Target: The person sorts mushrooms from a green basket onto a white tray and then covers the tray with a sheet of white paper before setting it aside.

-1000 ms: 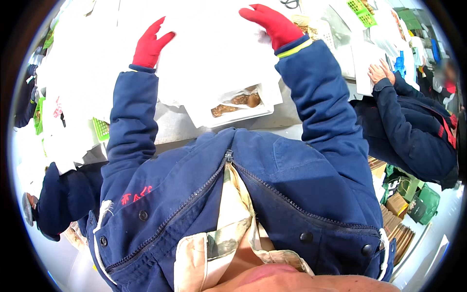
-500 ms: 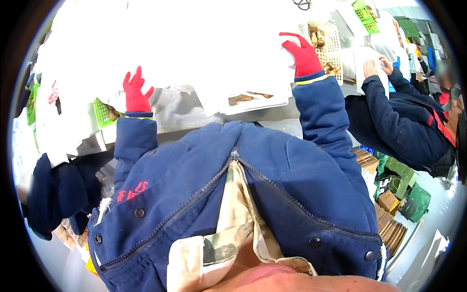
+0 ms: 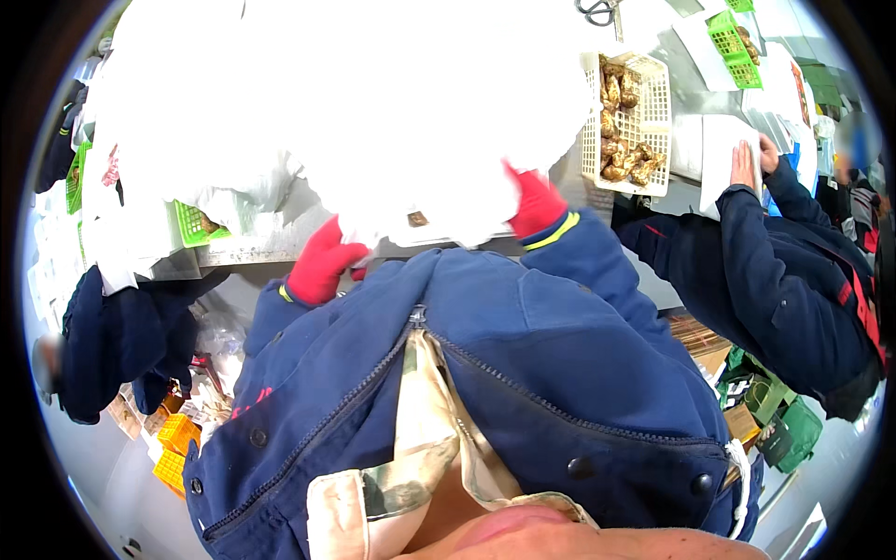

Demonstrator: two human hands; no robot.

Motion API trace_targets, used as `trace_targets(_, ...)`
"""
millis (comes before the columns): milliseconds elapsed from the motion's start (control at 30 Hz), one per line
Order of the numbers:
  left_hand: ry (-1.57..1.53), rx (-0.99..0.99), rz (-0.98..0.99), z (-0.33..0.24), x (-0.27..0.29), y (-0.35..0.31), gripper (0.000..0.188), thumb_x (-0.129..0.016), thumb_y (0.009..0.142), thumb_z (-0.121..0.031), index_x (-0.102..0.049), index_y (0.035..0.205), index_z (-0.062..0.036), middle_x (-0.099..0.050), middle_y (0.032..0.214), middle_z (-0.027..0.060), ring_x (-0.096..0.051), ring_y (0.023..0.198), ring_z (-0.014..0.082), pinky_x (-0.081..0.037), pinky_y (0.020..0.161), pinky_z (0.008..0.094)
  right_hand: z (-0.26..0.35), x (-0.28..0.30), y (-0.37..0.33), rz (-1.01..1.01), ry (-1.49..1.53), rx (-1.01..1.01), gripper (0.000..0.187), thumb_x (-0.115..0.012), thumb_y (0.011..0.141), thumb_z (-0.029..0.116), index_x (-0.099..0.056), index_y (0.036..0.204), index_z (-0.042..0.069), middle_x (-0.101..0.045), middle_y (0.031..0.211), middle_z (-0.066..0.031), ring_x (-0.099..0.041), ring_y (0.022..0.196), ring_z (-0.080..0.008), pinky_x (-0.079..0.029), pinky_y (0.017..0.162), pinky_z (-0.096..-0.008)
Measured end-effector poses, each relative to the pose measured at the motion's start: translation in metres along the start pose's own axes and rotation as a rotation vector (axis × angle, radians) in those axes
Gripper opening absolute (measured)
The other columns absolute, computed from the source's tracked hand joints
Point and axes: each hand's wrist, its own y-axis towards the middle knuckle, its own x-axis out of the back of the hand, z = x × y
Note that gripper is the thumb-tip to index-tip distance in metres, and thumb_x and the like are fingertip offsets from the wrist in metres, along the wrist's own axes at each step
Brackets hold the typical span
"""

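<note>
A large, overexposed white sheet (image 3: 425, 112) spreads over the worktop in front of me; it looks thin, but I cannot tell paper from plastic. My left hand (image 3: 325, 263), in a red glove, is closed on its near left edge, close to my jacket. At the near right edge my right hand (image 3: 539, 203), also red-gloved, grips the sheet, its fingertips partly hidden by the white. Between the hands, a brown piece (image 3: 417, 218) shows at the near edge, where the white tray beneath is mostly covered.
A cream basket (image 3: 661, 121) of brown, knobbly mushroom-like pieces (image 3: 618, 140) stands right of the sheet, with black scissors (image 3: 597, 13) beyond. A green basket (image 3: 191, 224) sits at left. One co-worker's hands (image 3: 745, 163) touch a white box (image 3: 714, 140); another dark sleeve (image 3: 121, 336) is at left.
Both my hands have come nearer my body and closer together, drawing the white sheet over the tray. The cream basket now shows more fully.
</note>
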Motion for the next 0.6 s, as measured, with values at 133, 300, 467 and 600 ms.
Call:
trace_targets(133,0.354,0.028,0.168,-0.003,-0.049,0.031,0.051,-0.065,0.086,-0.011,-0.047,0.133,-0.0005,-0.058,0.121,0.0107,-0.054,0.109,0.0191,-0.045,0.092,0.0324,0.011,-0.064,0.042,0.56,-1.254,0.051,0.04,-0.058,0.091,0.038,-0.064,0.114,0.006,-0.07,0.093,-0.0136,-0.065,0.087,-0.0227,-0.051,0.076,-0.0341)
trace_targets(300,-0.084,0.145,-0.01,0.026,0.019,0.02,0.038,-0.055,0.095,-0.023,-0.048,0.127,-0.0044,-0.057,0.114,0.0074,-0.056,0.102,0.0163,-0.049,0.082,0.0318,0.044,-0.059,0.053,0.143,-0.52,0.235,0.034,-0.068,0.086,0.032,-0.069,0.104,0.003,-0.07,0.09,-0.0125,-0.066,0.081,-0.0198,-0.051,0.072,-0.0319)
trace_targets(467,-0.379,0.072,-0.665,0.084,0.034,0.056,0.065,-0.055,0.095,-0.036,-0.021,0.148,-0.0194,-0.037,0.144,0.0074,-0.042,0.126,0.0289,-0.042,0.095,0.0478,0.05,0.029,0.109,-0.014,-0.964,0.331,0.054,-0.074,0.077,0.045,-0.065,0.085,-0.008,-0.067,0.073,-0.0164,-0.063,0.067,-0.0224,-0.051,0.063,-0.0345)
trace_targets(600,-0.477,0.098,-0.682,0.099,0.06,0.082,0.069,-0.058,0.09,-0.048,-0.027,0.147,-0.0228,-0.043,0.141,0.0064,-0.043,0.127,0.0234,-0.039,0.096,0.0438,0.059,0.095,0.115,-0.048,-1.061,0.336,0.052,-0.076,0.075,0.046,-0.066,0.075,-0.005,-0.064,0.065,-0.0156,-0.062,0.062,-0.022,-0.049,0.059,-0.0376)
